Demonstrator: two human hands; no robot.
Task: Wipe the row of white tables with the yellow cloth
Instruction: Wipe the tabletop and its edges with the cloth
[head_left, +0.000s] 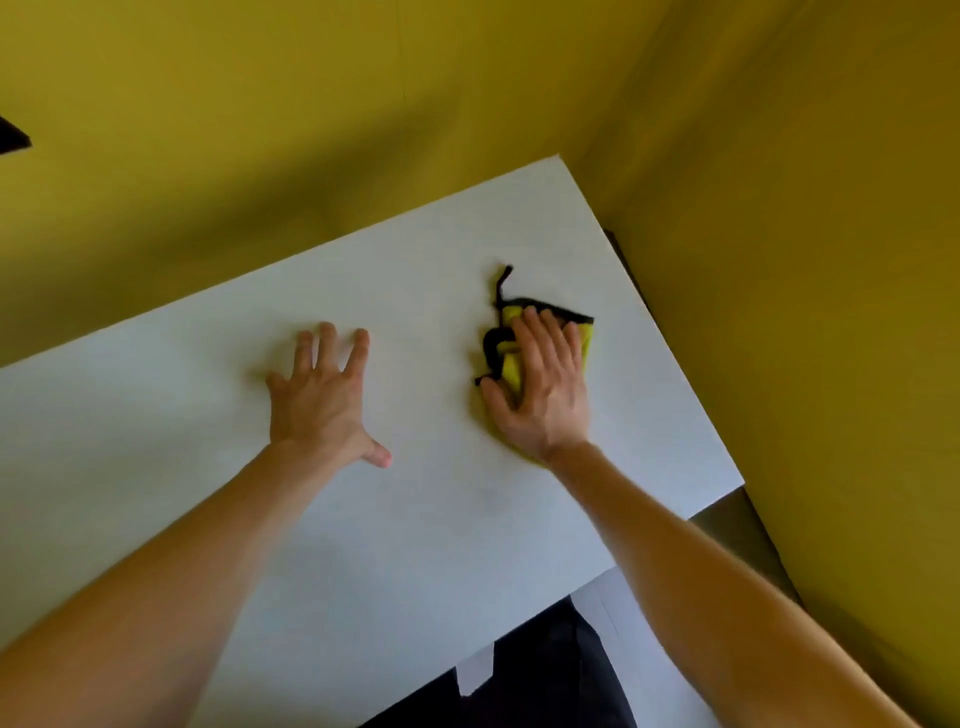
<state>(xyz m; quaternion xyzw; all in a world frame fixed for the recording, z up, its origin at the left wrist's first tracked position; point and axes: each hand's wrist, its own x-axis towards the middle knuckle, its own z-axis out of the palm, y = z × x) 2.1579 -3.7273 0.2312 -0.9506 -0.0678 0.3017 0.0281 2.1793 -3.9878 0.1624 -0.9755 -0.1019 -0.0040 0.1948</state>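
Note:
A white table (208, 415) fills the middle of the head view, set in a corner. On its right part lies the yellow cloth (511, 364) with a black edge and a black loop sticking up. My right hand (540, 384) presses flat on the cloth with straight fingers, covering most of it. Left of it, my left hand (322, 395) rests flat on the bare tabletop, fingers spread, apart from the cloth.
Yellow walls (779, 260) meet at the corner behind and to the right of the table. A narrow gap (727, 514) runs between the table's right edge and the wall. A dark area (545, 675) lies below the table's near edge.

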